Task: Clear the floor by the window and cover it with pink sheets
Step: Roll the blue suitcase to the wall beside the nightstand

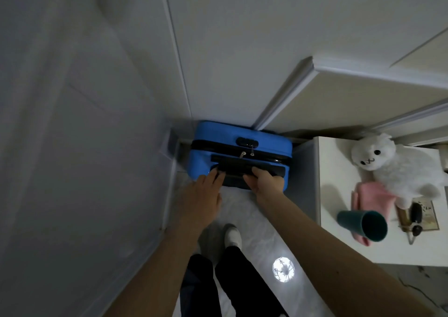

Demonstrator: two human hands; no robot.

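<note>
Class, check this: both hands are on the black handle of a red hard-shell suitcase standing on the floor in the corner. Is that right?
One detail is wrong: the hard-shell suitcase is blue, not red, as the head view shows. The left hand and right hand are on its black handle.

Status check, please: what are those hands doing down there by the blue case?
Both hands grip the black handle. Blue suitcase upright in the corner. White nightstand close on the right.

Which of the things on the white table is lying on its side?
The dark teal plastic cup: it lies tipped over with its open mouth facing the camera, across the folded pink cloth, near the white plush alpaca.
</note>
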